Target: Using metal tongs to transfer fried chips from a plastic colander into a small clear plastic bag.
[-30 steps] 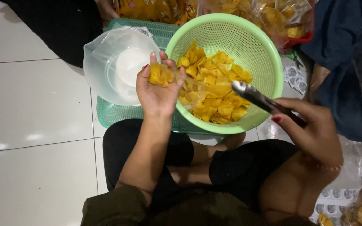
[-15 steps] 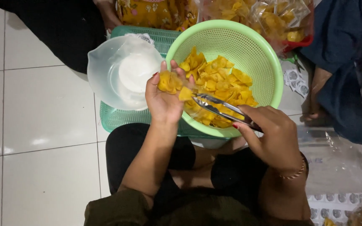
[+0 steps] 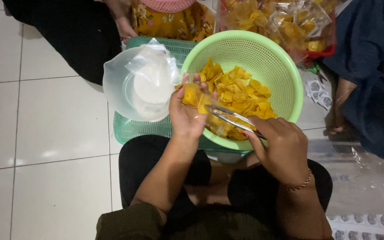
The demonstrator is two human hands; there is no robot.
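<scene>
Left hand: the left hand (image 3: pixel 186 116) is cupped around a small clear bag (image 3: pixel 201 103) with yellow chips inside, fingers curled on its sides.
Right hand: the right hand (image 3: pixel 281 149) is closed around the handle end of the metal tongs (image 3: pixel 233 119).
Tongs: the tips point toward 10 o'clock, right at the mouth of the small clear bag. It is hard to see if a chip sits between the tips; the plastic is blurry there.
Chips: the pile of yellow chips (image 3: pixel 241 93) lies in the green basket (image 3: pixel 285 75), at about 2 o'clock from the left hand and 11 o'clock from the right hand, very near both.
Bag place: the small clear bag is over the near-left part of the green basket, touching the left palm.
Doing it well: I think the bag mouth should be kept wide and upright. The tongs should go gently, since chips break fast. Staying over the basket means a dropped chip falls back in.
Nearby: a clear plastic bowl (image 3: pixel 121 89) sits at 10 o'clock from the left hand, on a green tray (image 3: pixel 134 131). Filled chip bags (image 3: pixel 290 26) lie at 12 o'clock, past the basket.
</scene>
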